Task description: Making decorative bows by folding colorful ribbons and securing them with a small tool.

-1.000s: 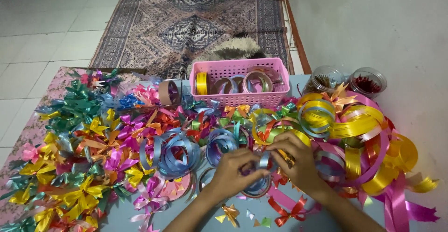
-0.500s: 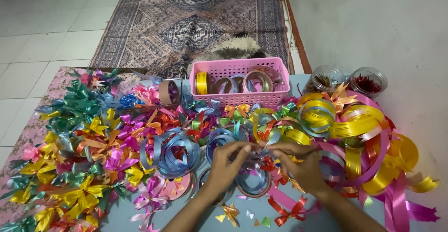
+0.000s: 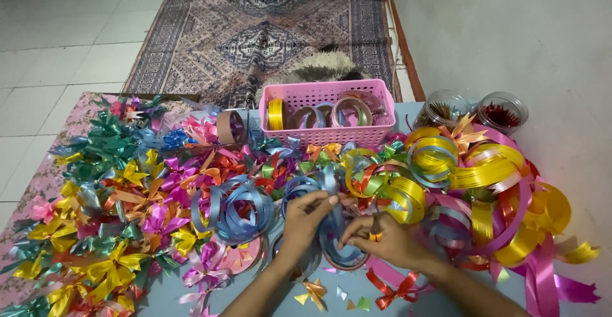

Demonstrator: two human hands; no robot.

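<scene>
Head view: left hand (image 3: 306, 218) has lifted since a moment ago, now pinching a shiny pale-blue ribbon strip (image 3: 331, 193) upright at lower centre; right hand (image 3: 382, 244) grips orange-handled scissors (image 3: 376, 230) beside its loops, apparently mid-cut.

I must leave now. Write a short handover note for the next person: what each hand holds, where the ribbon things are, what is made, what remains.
Left hand: pinches an upright blue ribbon strip.
Right hand: holds the lower blue ribbon loop, scissors handle on its fingers.
Made: many finished bows piled on the left.
Remaining: loose coils of yellow and pink ribbon on the right; ribbon rolls in the pink basket; two clear jars behind.
</scene>
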